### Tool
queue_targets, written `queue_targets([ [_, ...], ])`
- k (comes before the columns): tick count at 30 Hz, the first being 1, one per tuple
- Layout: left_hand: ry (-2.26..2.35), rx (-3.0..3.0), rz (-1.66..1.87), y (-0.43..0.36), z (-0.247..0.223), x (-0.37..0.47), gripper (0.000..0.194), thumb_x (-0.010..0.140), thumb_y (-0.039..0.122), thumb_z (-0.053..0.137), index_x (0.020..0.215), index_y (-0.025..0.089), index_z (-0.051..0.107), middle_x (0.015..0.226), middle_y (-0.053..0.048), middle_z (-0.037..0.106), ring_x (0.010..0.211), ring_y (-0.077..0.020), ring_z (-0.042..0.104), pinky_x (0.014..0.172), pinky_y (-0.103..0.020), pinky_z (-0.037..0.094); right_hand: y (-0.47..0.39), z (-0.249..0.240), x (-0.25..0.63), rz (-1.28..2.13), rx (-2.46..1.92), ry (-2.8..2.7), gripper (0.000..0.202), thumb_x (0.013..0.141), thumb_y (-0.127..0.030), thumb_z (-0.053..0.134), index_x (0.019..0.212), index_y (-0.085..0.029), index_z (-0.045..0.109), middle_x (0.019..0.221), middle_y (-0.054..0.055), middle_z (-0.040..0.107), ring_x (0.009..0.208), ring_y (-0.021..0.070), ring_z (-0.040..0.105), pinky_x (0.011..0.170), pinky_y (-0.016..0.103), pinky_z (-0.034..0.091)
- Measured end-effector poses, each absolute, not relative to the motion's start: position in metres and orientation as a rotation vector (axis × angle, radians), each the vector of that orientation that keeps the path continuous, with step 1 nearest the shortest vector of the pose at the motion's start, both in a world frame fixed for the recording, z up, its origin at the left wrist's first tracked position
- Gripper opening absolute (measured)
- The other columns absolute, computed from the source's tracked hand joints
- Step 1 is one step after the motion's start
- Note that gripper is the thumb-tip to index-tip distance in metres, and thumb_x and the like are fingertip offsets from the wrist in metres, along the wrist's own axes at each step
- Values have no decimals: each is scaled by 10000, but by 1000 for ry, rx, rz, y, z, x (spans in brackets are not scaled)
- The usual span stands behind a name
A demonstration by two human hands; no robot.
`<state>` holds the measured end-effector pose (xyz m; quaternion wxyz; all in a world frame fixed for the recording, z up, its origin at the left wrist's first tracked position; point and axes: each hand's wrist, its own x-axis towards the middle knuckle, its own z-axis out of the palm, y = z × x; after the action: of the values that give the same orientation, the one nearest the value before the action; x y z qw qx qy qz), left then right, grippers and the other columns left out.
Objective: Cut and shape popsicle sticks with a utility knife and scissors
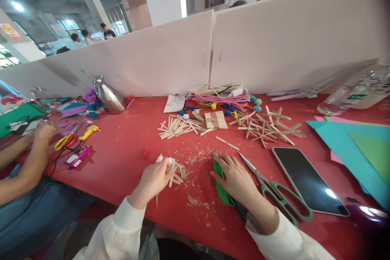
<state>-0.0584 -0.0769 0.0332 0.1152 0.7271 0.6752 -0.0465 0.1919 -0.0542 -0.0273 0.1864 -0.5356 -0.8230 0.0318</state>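
Observation:
My left hand [154, 180] is closed in a pinch near the table's front edge. Something small and white, perhaps crumpled paper, shows at its fingertips, and a thin pointed sliver sticks out below it. Short cut stick pieces [176, 175] lie beside these fingers. My right hand [236, 176] lies over a green utility knife [219, 183], its fingers bent around the handle and the metal tip pointing away from me. Wood shavings [196, 170] are scattered between my hands. Green-handled scissors [271, 187] lie just right of my right hand.
Behind are piles of craft sticks [176, 126], a flat stick square [215, 120] and pink pipe cleaners [217, 98]. A phone [309, 180], coloured paper [344, 142] and a bottle [339, 99] stand right. Left are a steel jug [109, 96], a glue gun [89, 132] and a co-worker's arm [38, 150].

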Motion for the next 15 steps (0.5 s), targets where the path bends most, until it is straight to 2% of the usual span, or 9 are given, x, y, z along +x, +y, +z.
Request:
queue_targets([
  [4, 1916, 2020, -197, -98, 41, -77, 126, 807, 291, 484, 722, 199, 466, 700, -16, 617, 682, -195, 607, 573, -241, 337, -54, -27, 191, 79, -1516, -2312, 295, 818, -299, 525, 1056, -145, 605, 997, 137, 618, 934, 273, 556, 756, 376, 455],
  [10, 1712, 1849, 297, -109, 30, -74, 201, 847, 362, 417, 743, 198, 472, 684, 4, 596, 623, -145, 575, 594, -221, 380, -55, -28, 190, 70, -1507, -2295, 271, 818, -292, 518, 1041, -171, 612, 992, 128, 623, 921, 273, 560, 756, 389, 456],
  [15, 1618, 1943, 324, -84, 41, -65, 234, 859, 328, 398, 710, 200, 525, 686, -10, 629, 627, -152, 593, 605, -227, 411, -55, -26, 190, 68, -1491, -2290, 257, 813, -284, 528, 1032, -182, 614, 977, 116, 630, 913, 262, 564, 759, 373, 460],
])
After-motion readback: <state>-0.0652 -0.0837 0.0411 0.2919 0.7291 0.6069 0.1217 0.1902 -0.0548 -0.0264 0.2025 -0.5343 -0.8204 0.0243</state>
